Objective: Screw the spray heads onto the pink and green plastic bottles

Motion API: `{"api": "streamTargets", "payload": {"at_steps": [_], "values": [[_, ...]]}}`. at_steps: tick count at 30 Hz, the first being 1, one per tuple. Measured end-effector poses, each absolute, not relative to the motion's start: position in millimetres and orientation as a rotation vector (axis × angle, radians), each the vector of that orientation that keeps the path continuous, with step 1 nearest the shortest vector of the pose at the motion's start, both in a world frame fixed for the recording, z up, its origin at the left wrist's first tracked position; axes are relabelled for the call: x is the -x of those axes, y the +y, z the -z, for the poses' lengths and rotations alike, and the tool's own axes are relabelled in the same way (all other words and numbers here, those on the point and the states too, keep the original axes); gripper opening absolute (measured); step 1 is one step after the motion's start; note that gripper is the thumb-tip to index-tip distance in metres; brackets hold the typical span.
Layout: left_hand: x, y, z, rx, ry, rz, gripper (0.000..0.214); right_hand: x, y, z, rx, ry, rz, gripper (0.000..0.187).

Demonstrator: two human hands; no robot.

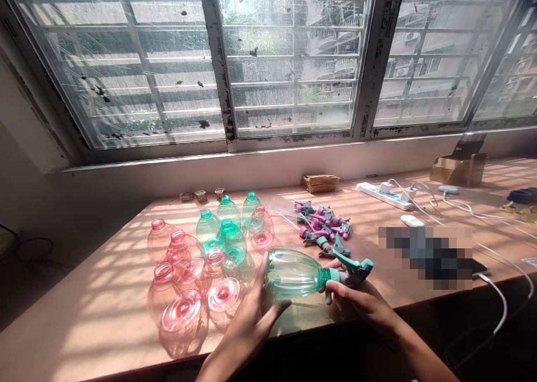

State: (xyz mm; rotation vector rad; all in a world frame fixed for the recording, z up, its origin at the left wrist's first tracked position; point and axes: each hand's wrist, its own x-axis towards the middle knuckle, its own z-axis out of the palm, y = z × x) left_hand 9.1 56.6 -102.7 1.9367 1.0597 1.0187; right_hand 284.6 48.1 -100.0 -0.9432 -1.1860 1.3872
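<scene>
A clear green spray bottle (292,272) lies sideways in the air above the table's front edge, its base to the left. My left hand (255,303) grips it around the base end. At the neck, the fingers of my right hand (356,298) close on the teal collar of the grey and teal spray head (356,269), which sits on the bottle's mouth. How tightly the collar is threaded I cannot tell. Just beyond, a pile of pink, grey and teal spray heads (325,222) rests on the table. Left of my hands stand several open green bottles (207,228) and red bottles (184,315).
Along the window side lie a brown cardboard box (320,183) and small brown containers (200,196). To the right are a white power strip (384,196) with plugs and cables, a white mouse-like object (412,221), a blurred dark device (432,256) and a cardboard stand (458,168).
</scene>
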Motion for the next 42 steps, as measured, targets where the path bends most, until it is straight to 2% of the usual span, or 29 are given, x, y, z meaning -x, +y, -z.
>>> {"api": "streamTargets", "payload": {"at_steps": [5,12,16,19,22,26,30,35,38,42], "values": [[-9,54,94,-1.945,1.077,-0.999,0.072,-286,48,100,1.035,-1.238,-1.367,0.034],[-10,59,103,-1.969,1.057,-1.025,0.085,-285,48,100,0.956,-1.174,-1.416,0.045],[-12,55,97,-1.921,1.055,-1.004,0.096,-285,48,98,0.996,-1.212,-1.399,0.038],[-12,53,91,-1.895,1.076,-0.995,0.087,-286,48,96,1.027,-1.253,-1.367,0.032],[-11,55,92,-1.899,1.084,-1.01,0.081,-286,48,96,1.02,-1.259,-1.362,0.035],[-11,58,100,-1.901,1.08,-1.031,0.088,-287,47,100,1.0,-1.259,-1.38,0.039],[-12,57,98,-1.864,1.061,-1.03,0.097,-288,49,102,1.044,-1.289,-1.344,0.031],[-12,56,90,-1.853,1.071,-1.039,0.078,-287,49,98,1.047,-1.282,-1.358,0.033],[-12,57,94,-1.848,1.066,-1.047,0.091,-286,48,97,1.015,-1.261,-1.38,0.029],[-12,55,97,-1.833,1.06,-1.038,0.098,-284,46,98,0.965,-1.19,-1.421,0.038]]}}
